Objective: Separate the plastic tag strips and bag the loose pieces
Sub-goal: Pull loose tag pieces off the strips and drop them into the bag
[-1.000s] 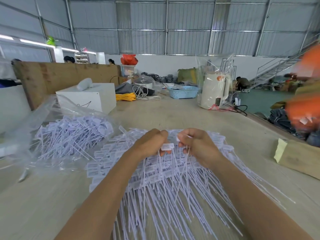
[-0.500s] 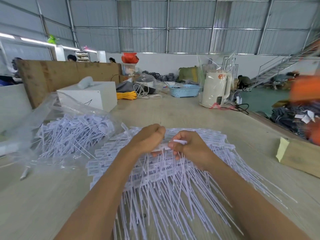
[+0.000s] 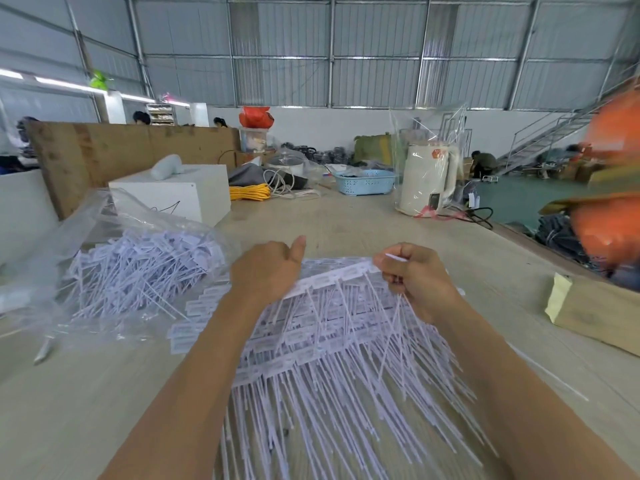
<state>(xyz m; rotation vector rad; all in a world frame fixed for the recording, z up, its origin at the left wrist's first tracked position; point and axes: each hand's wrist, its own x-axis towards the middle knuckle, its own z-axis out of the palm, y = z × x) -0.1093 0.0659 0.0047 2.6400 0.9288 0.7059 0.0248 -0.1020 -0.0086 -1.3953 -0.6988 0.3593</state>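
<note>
A wide heap of white plastic tag strips (image 3: 346,348) lies fanned on the table (image 3: 86,403) in front of me, thin tails pointing toward me. Between my hands stretches one joined strip of tags (image 3: 332,277), raised above the heap. My left hand (image 3: 268,270) grips its left end, thumb sticking up. My right hand (image 3: 414,277) pinches its right end with curled fingers. To the left lies a clear plastic bag (image 3: 69,244) with many loose tags (image 3: 138,268) inside.
A white box (image 3: 180,192) stands behind the bag, with yellow cord (image 3: 249,192), a blue basket (image 3: 365,181) and a wrapped white kettle (image 3: 426,178) farther back. A cardboard box (image 3: 595,313) sits at the right edge. Blurred orange shapes (image 3: 609,230) fill the far right. People work in the background.
My hands were close together over the heap, working on one tag. Now they have moved apart and lifted a joined strip, stretched between them.
</note>
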